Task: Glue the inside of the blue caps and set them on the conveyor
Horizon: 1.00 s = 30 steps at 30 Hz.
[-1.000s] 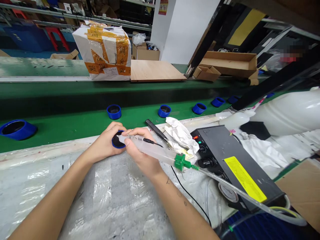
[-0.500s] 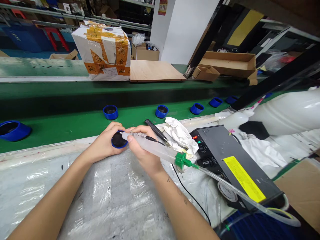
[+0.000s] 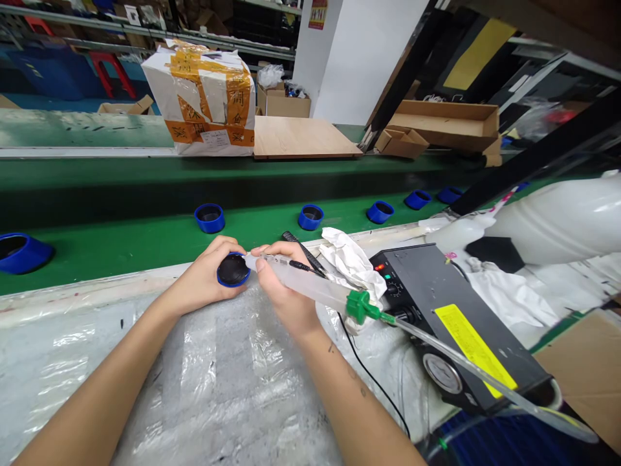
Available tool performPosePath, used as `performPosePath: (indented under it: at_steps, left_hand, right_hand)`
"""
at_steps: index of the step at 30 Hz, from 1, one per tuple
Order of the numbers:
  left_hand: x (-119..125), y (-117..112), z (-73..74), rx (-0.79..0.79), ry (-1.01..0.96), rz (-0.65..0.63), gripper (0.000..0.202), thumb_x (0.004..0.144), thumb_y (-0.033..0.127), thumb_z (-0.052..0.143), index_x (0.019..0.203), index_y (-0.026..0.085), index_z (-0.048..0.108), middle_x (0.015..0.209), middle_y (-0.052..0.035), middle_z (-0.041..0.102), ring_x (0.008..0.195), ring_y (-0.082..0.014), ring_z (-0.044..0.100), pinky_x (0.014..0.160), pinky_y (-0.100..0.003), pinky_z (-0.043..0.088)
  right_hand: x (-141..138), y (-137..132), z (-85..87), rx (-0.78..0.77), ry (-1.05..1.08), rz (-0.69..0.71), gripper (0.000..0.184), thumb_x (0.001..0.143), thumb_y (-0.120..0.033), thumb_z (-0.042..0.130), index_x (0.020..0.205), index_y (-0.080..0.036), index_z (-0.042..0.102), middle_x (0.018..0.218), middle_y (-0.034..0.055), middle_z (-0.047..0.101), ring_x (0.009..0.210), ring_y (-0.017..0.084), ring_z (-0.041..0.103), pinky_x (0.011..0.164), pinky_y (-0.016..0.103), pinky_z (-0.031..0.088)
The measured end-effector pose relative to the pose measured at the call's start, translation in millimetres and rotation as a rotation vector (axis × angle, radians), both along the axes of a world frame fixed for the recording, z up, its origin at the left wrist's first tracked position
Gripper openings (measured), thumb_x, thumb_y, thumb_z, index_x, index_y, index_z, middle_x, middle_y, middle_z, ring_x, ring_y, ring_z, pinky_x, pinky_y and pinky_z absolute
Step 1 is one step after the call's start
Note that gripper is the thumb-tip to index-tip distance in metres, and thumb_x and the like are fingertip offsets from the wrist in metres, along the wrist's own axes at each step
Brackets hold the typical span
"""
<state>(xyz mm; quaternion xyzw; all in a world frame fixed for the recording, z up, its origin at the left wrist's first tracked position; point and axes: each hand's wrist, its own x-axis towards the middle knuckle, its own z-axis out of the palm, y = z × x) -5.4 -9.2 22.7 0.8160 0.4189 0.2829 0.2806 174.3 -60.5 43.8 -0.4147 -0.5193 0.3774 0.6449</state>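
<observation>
My left hand [image 3: 209, 273] is closed around a round blue cup-shaped part [image 3: 233, 269] with a black inside, its opening tilted towards me. My right hand [image 3: 286, 291] grips a translucent glue-dispensing syringe [image 3: 315, 285]. The syringe's tip points at the right rim of the held part; whether it touches cannot be made out. A green cap [image 3: 359, 307] closes the syringe's rear end, and a clear air hose [image 3: 451, 348] runs from it to the lower right. Both hands hover just over the plastic-covered bench [image 3: 213, 382].
Several similar blue parts, one of them [image 3: 209, 218] straight ahead, sit on the green conveyor belt [image 3: 262, 223]. A black dispenser box [image 3: 451, 317] stands to the right, beside crumpled white cloth [image 3: 352, 259] and a large white bottle [image 3: 563, 217]. A taped carton [image 3: 204, 103] lies beyond the belt.
My right hand and the syringe have shifted slightly right, drawing the tip back to the held part's rim. The blue parts on the belt have slid a little to the left.
</observation>
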Motion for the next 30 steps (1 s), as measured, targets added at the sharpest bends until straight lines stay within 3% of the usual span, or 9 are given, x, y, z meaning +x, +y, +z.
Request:
performPosePath:
  at_steps: [30]
  left_hand:
    - [-0.2, 0.3, -3.8, 0.029, -0.012, -0.020, 0.035, 0.081, 0.026, 0.070, 0.114, 0.024, 0.058, 0.118, -0.0041, 0.052, 0.114, -0.0224, 0.060, 0.099, -0.035, 0.050]
  right_hand:
    - [9.4, -4.3, 5.2, 0.038, -0.232, -0.065, 0.003, 0.083, -0.023, 0.067, 0.086, -0.024, 0.067, 0.086, 0.0003, 0.078, 0.086, 0.021, 0.075, 0.082, 0.034, 0.059]
